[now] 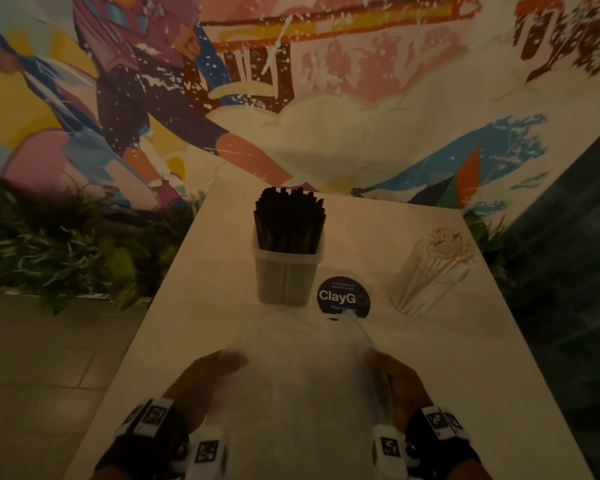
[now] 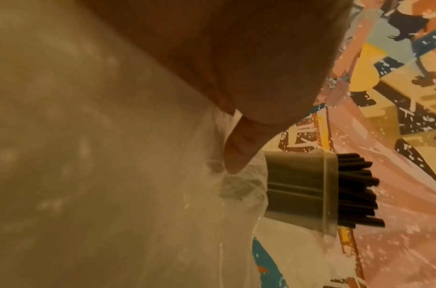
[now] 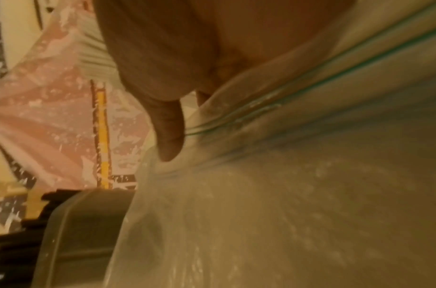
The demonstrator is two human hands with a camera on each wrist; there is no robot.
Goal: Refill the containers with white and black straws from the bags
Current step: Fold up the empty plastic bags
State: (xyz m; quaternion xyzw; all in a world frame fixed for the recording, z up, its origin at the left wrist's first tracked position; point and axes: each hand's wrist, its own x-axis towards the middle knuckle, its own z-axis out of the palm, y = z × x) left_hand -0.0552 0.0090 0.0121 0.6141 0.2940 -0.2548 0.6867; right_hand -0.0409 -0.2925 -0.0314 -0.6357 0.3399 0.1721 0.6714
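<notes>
Both hands hold an empty-looking clear zip bag (image 1: 302, 368) low over the near part of the white table (image 1: 499, 358). My left hand (image 1: 219, 362) pinches its left edge and my right hand (image 1: 381, 362) grips its right edge by the zip strip (image 3: 310, 85). Just beyond the bag stands a translucent container (image 1: 286, 275) packed with upright black straws (image 1: 290, 220). To the right, a clear container (image 1: 420, 289) holds a leaning bundle of white straws (image 1: 444, 251). The left wrist view shows my thumb (image 2: 239, 148) on the bag (image 2: 137, 175), with the black-straw container (image 2: 303, 193) behind it.
A round dark "ClayGo" sticker (image 1: 343, 296) lies on the table between the two containers. Green plants (image 1: 59, 244) line the table's left side and a painted mural wall (image 1: 326, 98) rises behind. Tiled floor (image 1: 42, 375) lies at the lower left.
</notes>
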